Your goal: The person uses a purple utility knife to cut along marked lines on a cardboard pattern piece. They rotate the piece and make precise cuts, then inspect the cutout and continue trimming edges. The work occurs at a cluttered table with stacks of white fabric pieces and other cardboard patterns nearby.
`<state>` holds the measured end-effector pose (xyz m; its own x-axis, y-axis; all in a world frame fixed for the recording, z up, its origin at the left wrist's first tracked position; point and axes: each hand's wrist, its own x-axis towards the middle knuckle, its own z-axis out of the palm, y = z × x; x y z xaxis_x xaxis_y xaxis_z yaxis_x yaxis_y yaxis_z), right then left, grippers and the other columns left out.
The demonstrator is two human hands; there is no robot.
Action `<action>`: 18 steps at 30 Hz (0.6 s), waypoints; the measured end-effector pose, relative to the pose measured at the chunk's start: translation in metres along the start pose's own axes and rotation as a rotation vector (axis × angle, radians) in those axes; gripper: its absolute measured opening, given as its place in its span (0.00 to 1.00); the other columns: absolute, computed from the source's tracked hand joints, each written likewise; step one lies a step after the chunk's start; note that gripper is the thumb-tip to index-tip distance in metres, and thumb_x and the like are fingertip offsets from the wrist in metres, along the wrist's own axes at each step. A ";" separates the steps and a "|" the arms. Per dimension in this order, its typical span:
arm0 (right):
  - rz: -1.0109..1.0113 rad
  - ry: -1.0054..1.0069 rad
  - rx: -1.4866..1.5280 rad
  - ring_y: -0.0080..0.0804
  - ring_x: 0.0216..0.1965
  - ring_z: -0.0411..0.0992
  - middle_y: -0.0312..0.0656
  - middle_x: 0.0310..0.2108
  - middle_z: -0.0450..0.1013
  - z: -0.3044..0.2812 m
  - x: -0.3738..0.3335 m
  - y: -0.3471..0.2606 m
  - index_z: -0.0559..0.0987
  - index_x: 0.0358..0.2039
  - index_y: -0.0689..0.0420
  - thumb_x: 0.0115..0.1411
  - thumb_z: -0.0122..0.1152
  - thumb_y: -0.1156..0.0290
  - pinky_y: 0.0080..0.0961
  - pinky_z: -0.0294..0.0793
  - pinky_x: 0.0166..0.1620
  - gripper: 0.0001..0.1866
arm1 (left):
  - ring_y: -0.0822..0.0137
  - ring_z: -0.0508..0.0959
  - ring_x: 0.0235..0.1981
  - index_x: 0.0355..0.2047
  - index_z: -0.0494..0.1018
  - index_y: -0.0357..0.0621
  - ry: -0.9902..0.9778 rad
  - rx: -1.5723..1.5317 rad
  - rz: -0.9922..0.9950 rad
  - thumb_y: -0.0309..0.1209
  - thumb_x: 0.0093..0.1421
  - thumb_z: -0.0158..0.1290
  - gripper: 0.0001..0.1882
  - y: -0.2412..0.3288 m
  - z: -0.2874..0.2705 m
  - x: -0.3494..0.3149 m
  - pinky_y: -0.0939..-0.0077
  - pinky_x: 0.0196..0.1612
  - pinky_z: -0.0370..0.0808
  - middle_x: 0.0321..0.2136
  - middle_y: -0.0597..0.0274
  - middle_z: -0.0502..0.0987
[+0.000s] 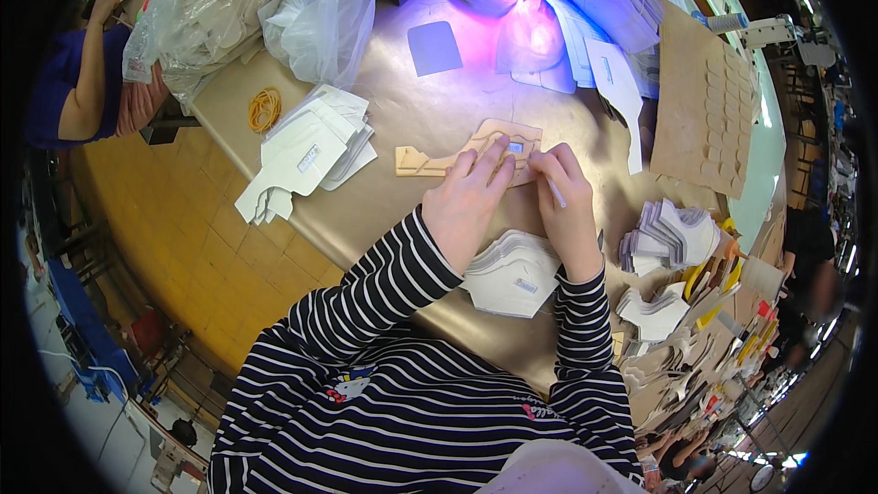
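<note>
A tan slotted pattern template (410, 162) with a small label lies flat on the shiny brown tabletop. My left hand (457, 206) rests over it, fingers stretched out and pressing it down. At the template's right end, my right hand (569, 201) pinches a slim whitish pen (557, 194); its tip is hidden behind my fingers. Just below my hands, between the wrists, sits a stack of white cut pieces (517, 284) with a label on top. What lies under the template cannot be made out.
At left are fanned white pieces (306, 151) and rubber bands (264, 110). Clear bags (320, 23) and a grey piece (434, 48) lie farther back. A brown sheet (700, 101) with curved cuts, more stacked pieces (672, 230) and crowded templates (681, 357) line the right. Another person (87, 82) is far left.
</note>
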<state>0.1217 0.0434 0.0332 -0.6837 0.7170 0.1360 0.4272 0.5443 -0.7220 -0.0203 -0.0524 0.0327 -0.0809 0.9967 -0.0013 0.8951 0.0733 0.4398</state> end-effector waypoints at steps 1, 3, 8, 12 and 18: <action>-0.001 -0.034 0.022 0.42 0.30 0.71 0.47 0.29 0.66 -0.002 -0.001 0.000 0.72 0.34 0.62 0.52 0.55 0.88 0.32 0.73 0.37 0.10 | 0.61 0.72 0.52 0.57 0.68 0.47 0.005 0.005 0.000 0.24 0.56 0.47 0.26 0.000 0.000 0.000 0.75 0.45 0.80 0.63 0.66 0.64; -0.016 -0.069 0.052 0.45 0.31 0.71 0.48 0.29 0.66 -0.003 -0.003 0.000 0.71 0.33 0.62 0.52 0.55 0.88 0.35 0.74 0.40 0.09 | 0.60 0.72 0.52 0.57 0.68 0.46 0.011 0.007 0.000 0.24 0.56 0.47 0.26 0.001 0.000 0.000 0.75 0.45 0.80 0.63 0.66 0.64; 0.065 -0.016 0.232 0.50 0.34 0.72 0.49 0.28 0.64 -0.001 -0.006 0.005 0.70 0.32 0.62 0.53 0.54 0.89 0.35 0.75 0.48 0.09 | 0.60 0.72 0.52 0.57 0.68 0.46 -0.014 -0.015 -0.005 0.24 0.56 0.47 0.26 0.000 0.000 0.000 0.75 0.45 0.80 0.63 0.66 0.63; 0.000 -0.083 0.153 0.52 0.35 0.72 0.49 0.28 0.64 0.000 -0.009 0.004 0.70 0.32 0.62 0.53 0.54 0.88 0.38 0.74 0.53 0.08 | 0.60 0.71 0.53 0.57 0.68 0.46 -0.011 -0.026 -0.007 0.24 0.56 0.47 0.26 -0.001 0.000 0.000 0.74 0.45 0.80 0.63 0.66 0.63; -0.082 -0.125 0.053 0.44 0.27 0.68 0.46 0.26 0.65 0.003 -0.008 -0.006 0.70 0.31 0.62 0.47 0.51 0.92 0.43 0.65 0.64 0.12 | 0.57 0.70 0.55 0.58 0.67 0.45 -0.023 0.012 -0.046 0.25 0.57 0.47 0.25 0.008 0.003 0.000 0.73 0.46 0.80 0.64 0.65 0.61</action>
<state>0.1227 0.0335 0.0344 -0.7846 0.6096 0.1129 0.3373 0.5724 -0.7474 -0.0120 -0.0517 0.0332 -0.1117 0.9928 -0.0421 0.8957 0.1190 0.4284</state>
